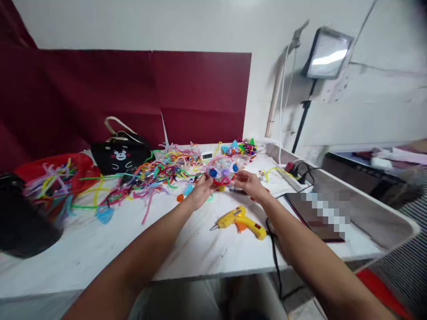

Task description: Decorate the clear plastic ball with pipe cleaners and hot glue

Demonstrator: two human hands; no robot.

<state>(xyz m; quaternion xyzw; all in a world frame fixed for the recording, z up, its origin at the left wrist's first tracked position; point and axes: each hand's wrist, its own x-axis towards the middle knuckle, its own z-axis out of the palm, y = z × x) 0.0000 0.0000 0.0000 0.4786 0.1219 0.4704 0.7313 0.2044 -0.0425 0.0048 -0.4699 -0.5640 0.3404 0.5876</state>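
A small craft piece (222, 170), edged in pink pipe cleaner with two dark blue round parts and a purple one between them, is held up over the middle of the table. My left hand (201, 191) grips its left side, with the thumb near one blue part. At its right edge my right hand (248, 183) has its fingers closed on the rim. The fine details of the piece are too small to make out. Nearer to me, below both hands, a yellow glue gun (238, 221) lies on its side with its nozzle pointing left.
Loose pipe cleaners (156, 175) cover the table's back left, beside a red basket (88, 171) and a black bag (122, 155). Finished-looking colourful crafts (247, 147) sit at the back. A power strip (296, 178), a dark flat panel (316, 218) and a black bin (25, 218) flank the work area.
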